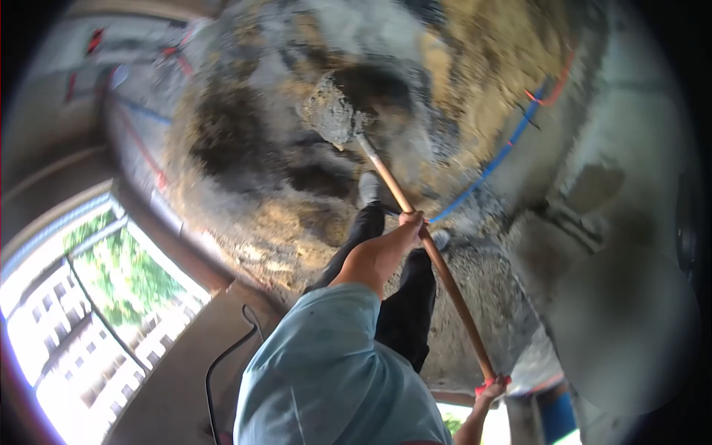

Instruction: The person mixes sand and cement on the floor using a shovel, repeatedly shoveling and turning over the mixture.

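Over rough ground (259,239), left fingers (412,218) and right fingers (500,383) wrap a handle (454,295).

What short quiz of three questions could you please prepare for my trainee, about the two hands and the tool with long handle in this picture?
1. Multiple choice: the grey clump is at one end of the long handle. Where does the right hand grip the handle? A) beside the clump; B) at the middle; C) at the opposite end.
2. True or false: the left hand is off the handle.
3. Fill in: the long curved tube to the right of the clump is mostly ____ in colour.

Key: 1. C. 2. False. 3. Blue.
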`<state>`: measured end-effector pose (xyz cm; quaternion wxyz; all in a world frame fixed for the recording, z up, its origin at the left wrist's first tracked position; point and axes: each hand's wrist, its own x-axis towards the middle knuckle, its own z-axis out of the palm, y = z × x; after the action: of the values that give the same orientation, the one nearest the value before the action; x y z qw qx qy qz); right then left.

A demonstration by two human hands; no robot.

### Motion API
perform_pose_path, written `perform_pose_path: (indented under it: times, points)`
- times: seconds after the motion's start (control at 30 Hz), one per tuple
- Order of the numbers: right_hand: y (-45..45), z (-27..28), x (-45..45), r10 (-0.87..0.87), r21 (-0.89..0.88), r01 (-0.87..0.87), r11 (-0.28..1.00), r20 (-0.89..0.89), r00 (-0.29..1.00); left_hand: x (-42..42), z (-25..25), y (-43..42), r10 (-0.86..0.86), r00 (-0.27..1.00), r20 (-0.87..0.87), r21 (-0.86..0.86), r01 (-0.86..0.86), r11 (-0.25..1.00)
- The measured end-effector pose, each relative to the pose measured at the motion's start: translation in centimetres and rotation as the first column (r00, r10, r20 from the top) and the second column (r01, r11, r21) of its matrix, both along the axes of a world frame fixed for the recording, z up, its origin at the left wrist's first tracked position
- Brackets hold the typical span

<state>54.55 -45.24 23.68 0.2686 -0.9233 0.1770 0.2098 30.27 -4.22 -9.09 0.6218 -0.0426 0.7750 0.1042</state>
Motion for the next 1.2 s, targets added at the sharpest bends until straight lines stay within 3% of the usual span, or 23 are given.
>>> perform_pose_path:
  times: [0.07, 0.13, 0.2, 0.3, 0.37, 0.4, 0.43, 0.5, 0.6, 0.67, 0.7, 0.77, 0.8, 0.83, 0.87, 0.9, 0.93, 0.97, 1.07, 1.1, 1.13, 1.17, 1.2]
  points:
    - [1.2, -2.1, 2.3, 0.122, 0.024, -0.122, 0.992, -0.007, 0.992, -3.0, 3.9, 2.3, 0.006, 1.0, -0.011, 0.03, -0.005, 1.0]
    - [3.0, -4.3, 4.4, 0.165, 0.072, -0.163, 0.984, -0.033, 0.986, -6.3, 4.4, 2.9, 0.23, 0.973, -0.024, 0.182, -0.222, 0.958]
    - [5.9, -7.3, 4.2, 0.222, 0.234, -0.261, 0.937, 0.18, 0.958, -11.2, 3.9, 4.6, 0.3, 0.954, -0.027, 0.193, -0.289, 0.938]
    - [9.1, -12.2, -1.1, 0.265, 0.421, -0.448, 0.788, 0.425, 0.865, -19.4, 12.2, 9.6, 0.536, 0.809, 0.24, 0.361, -0.587, 0.725]
    - [10.3, -17.1, -2.9, 0.52, 0.771, -0.53, 0.352, 0.31, 0.796, -23.8, 17.4, 11.8, 0.448, 0.891, -0.079, 0.48, -0.36, 0.8]
    - [18.4, -9.2, -8.1, 0.719, 0.602, -0.785, 0.145, 0.481, 0.502, -27.3, 16.1, 11.8, 0.444, 0.894, -0.052, 0.537, -0.35, 0.768]
    - [21.5, -7.8, -10.0, 0.747, 0.398, -0.914, -0.082, 0.631, 0.208, -29.1, 17.8, 12.1, 0.421, 0.9, -0.109, 0.591, -0.282, 0.756]
    - [24.4, -5.6, -11.7, 0.626, 0.331, -0.905, -0.269, 0.774, 0.097, -33.5, 19.1, 12.8, 0.488, 0.867, -0.105, 0.543, -0.361, 0.758]
    - [22.5, -7.4, -8.7, 0.664, 0.387, -0.913, -0.127, 0.717, 0.212, -29.7, 24.3, 11.5, 0.465, 0.879, -0.108, 0.636, -0.298, 0.712]
    - [18.6, -9.1, -5.0, 0.722, 0.656, -0.75, 0.085, 0.477, 0.5, -26.8, 25.0, 9.4, 0.263, 0.963, 0.066, 0.626, -0.245, 0.741]
    - [15.6, -9.8, -3.1, 0.715, 0.789, -0.56, 0.253, 0.237, 0.657, -24.3, 25.9, 8.5, 0.182, 0.98, 0.077, 0.596, -0.191, 0.78]
    - [9.9, -12.9, 1.6, 0.649, 0.749, -0.576, 0.327, 0.265, 0.713, -19.6, 26.9, 7.7, -0.001, 0.995, 0.102, 0.51, -0.051, 0.859]
    - [7.9, -11.3, 2.6, 0.589, 0.778, -0.454, 0.435, 0.136, 0.797, -17.6, 25.5, 7.3, 0.036, 0.957, 0.287, 0.584, -0.205, 0.786]
    - [6.3, -9.5, 3.4, 0.507, 0.785, -0.319, 0.53, 0.007, 0.862, -13.7, 24.7, 7.4, 0.278, 0.902, 0.329, 0.582, -0.426, 0.693]
    - [3.5, -10.3, 4.6, 0.374, 0.68, -0.225, 0.698, -0.078, 0.924, -10.7, 22.2, 7.3, 0.287, 0.828, 0.481, 0.554, -0.541, 0.632]
    - [-0.7, -12.5, 6.5, 0.21, 0.54, -0.105, 0.835, -0.137, 0.968, -8.7, 15.7, 6.5, 0.327, 0.862, 0.388, 0.472, -0.491, 0.732]
    - [-4.3, -13.0, 7.6, 0.015, 0.373, 0.045, 0.927, -0.158, 0.987, -3.1, 16.6, 4.7, 0.324, 0.927, 0.191, 0.44, -0.376, 0.816]
    - [-6.7, -10.7, 7.8, -0.016, 0.329, 0.048, 0.943, -0.101, 0.995, 0.3, 13.4, 2.3, 0.305, 0.907, 0.292, 0.345, -0.397, 0.85]
    - [-13.3, -1.9, 8.6, -0.157, 0.194, 0.142, 0.971, 0.063, 0.986, 10.6, 3.2, -8.3, 0.112, 0.977, 0.18, 0.18, -0.145, 0.973]
    - [-17.0, 0.4, 9.1, -0.215, 0.164, 0.199, 0.966, 0.087, 0.973, 14.0, 5.6, -11.1, -0.022, 0.98, 0.196, 0.068, 0.009, 0.998]
    - [-23.9, 0.9, 9.7, -0.082, 0.101, 0.053, 0.993, 0.301, 0.95, 16.4, 3.0, -15.3, -0.015, 0.938, 0.345, -0.015, 0.022, 1.0]
    - [-31.4, 2.7, 10.3, -0.248, 0.228, 0.218, 0.949, 0.113, 0.962, 19.2, 4.9, -18.5, -0.031, 0.946, 0.322, -0.042, 0.047, 0.998]
    - [-29.4, 7.1, 9.1, -0.266, 0.014, 0.274, 0.962, 0.297, 0.917, 21.3, 3.2, -22.7, -0.043, 0.915, 0.402, -0.067, 0.076, 0.995]
